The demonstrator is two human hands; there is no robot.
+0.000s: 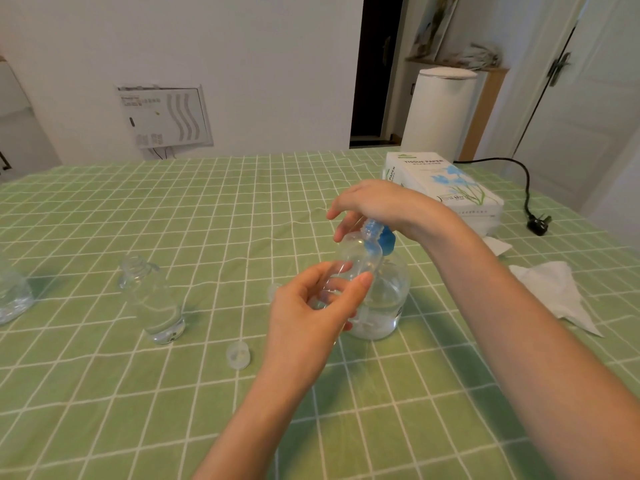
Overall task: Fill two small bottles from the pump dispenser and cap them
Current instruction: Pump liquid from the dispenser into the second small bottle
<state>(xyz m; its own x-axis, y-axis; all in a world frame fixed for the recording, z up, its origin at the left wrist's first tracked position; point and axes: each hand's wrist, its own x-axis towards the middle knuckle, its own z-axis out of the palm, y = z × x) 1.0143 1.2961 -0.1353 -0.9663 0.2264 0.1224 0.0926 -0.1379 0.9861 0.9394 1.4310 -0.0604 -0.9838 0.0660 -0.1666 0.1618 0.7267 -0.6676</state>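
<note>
My left hand (311, 313) grips a small clear bottle (358, 252) by its lower half and holds it tilted, its open neck up against the blue pump nozzle. The clear pump dispenser (391, 299) stands just behind, with liquid in its base. My right hand (377, 202) lies palm-down on the blue pump head (386, 239), fingers relaxed. A second small clear bottle (152, 296) stands uncapped to the left, holding some liquid. One clear cap (238, 355) lies in front of it. Another cap (273, 291) peeks out behind my left hand.
The green checked tablecloth (104, 393) covers the table. A tissue box (446, 188) sits at the back right, with a crumpled tissue (557, 292) and a black plug and cord (536, 221) near the right edge. Part of a clear container (10, 292) shows at the far left.
</note>
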